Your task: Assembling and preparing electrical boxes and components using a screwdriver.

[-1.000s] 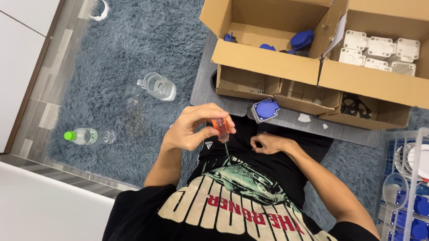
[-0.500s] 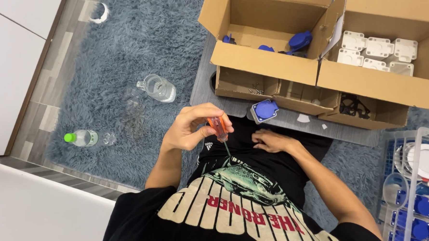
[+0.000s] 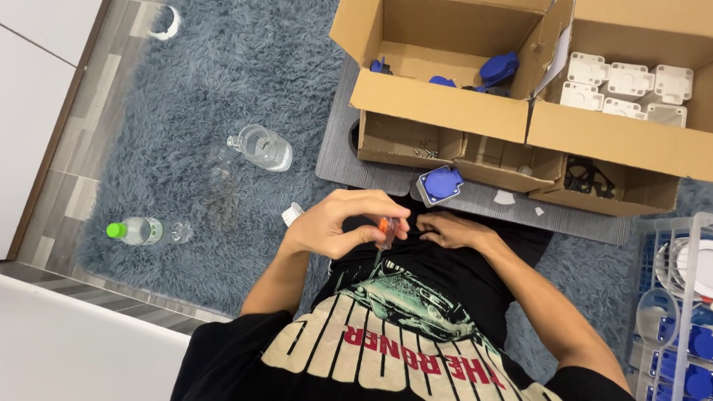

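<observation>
My left hand (image 3: 335, 224) is closed around a small screwdriver (image 3: 386, 232) with an orange handle, its thin shaft pointing down toward my black shirt. My right hand (image 3: 450, 229) lies curled on my lap just right of the screwdriver, fingers bent; whether it pinches something small is hidden. A blue and white socket part (image 3: 440, 184) sits on the grey board (image 3: 338, 164) just beyond both hands.
Two open cardboard boxes stand ahead: one (image 3: 441, 108) holds blue parts, the other (image 3: 627, 144) white square parts. A glass jug (image 3: 261, 148) and a green-capped bottle (image 3: 135, 231) lie on the shaggy rug at left. A white wire rack (image 3: 688, 319) with blue caps stands at right.
Both hands stay close together over my lap. The screwdriver has tilted slightly in my left hand, and my right hand has shifted a little.
</observation>
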